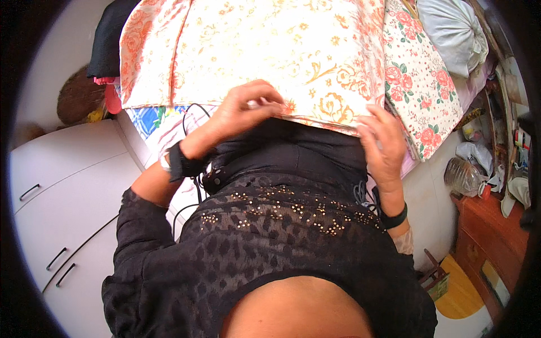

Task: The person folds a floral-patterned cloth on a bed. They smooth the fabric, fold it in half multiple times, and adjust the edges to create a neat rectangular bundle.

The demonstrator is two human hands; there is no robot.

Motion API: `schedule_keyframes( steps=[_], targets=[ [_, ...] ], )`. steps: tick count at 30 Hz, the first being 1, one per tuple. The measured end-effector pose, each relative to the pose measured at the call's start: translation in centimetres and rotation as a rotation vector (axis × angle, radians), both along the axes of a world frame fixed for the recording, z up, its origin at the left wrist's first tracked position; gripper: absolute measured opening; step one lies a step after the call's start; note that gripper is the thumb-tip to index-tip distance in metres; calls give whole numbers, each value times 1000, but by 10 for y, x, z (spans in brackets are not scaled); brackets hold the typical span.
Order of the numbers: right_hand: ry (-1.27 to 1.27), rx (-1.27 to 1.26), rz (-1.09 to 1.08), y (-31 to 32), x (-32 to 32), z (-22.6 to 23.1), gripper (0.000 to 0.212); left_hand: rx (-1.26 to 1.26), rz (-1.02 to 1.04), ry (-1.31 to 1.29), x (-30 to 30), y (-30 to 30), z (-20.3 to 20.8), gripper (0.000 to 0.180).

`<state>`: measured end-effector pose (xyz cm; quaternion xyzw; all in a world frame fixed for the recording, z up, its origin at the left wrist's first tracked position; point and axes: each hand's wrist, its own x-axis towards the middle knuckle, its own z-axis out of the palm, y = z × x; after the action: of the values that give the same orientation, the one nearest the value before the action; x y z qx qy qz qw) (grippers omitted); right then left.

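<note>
A folded cream cloth with orange and gold flowers (248, 53) lies in front of me, its layered near edge against my body. My left hand (242, 112) is at the middle of that edge, with fingers curled and thumb and fingertips close together on the cloth. At the near right corner, my right hand (386, 143) has its fingers over the top and its thumb by the edge, pinching the layers. The undersides of the fingertips are hidden. Dark bands circle both wrists.
A white cloth with pink roses (422, 84) lies at the right, beside a tied pale bag (453, 36). White drawers (67, 197) stand at the left. A clear plastic bottle (463, 176) sits near a reddish-brown wooden cabinet (484, 236). Black cables (186, 121) hang near my left forearm.
</note>
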<state>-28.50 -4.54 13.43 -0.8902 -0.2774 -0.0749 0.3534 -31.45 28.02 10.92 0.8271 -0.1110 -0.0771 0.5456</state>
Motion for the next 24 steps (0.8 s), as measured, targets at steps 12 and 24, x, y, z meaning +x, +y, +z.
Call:
schedule_keyframes(
  steps=[12,24],
  targets=[
    [-165,-191,192,39,14,-13,21,120,12,-167,7,-39,-25,13],
    [-21,-131,203,42,30,-6,16,61,11,-226,12,-44,-19,23]
  ],
)
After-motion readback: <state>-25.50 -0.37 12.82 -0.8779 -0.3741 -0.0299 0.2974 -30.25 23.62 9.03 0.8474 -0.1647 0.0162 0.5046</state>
